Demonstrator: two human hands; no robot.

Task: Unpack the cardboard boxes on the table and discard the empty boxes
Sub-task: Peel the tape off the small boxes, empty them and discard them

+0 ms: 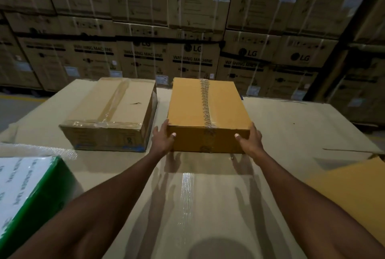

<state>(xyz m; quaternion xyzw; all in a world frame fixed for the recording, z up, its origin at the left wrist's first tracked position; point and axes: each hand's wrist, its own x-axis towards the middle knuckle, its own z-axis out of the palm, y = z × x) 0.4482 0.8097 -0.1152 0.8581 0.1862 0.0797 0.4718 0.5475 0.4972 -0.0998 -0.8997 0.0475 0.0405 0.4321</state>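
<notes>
A sealed yellow-brown cardboard box (198, 108) with printed tape down its middle lies on the table in front of me. My left hand (162, 140) grips its near left corner, thumb on the front face. At the near right corner, my right hand (250, 140) holds it the same way. A second, paler box (112, 108), sealed with clear tape, lies flat to the left, apart from the first.
The table (291, 133) is covered in flat cardboard sheets. A green and white wrapped package (27, 192) sits at the near left. A yellow-brown cardboard piece (354, 192) lies at the near right edge. Stacked washing machine cartons (191, 54) form a wall behind.
</notes>
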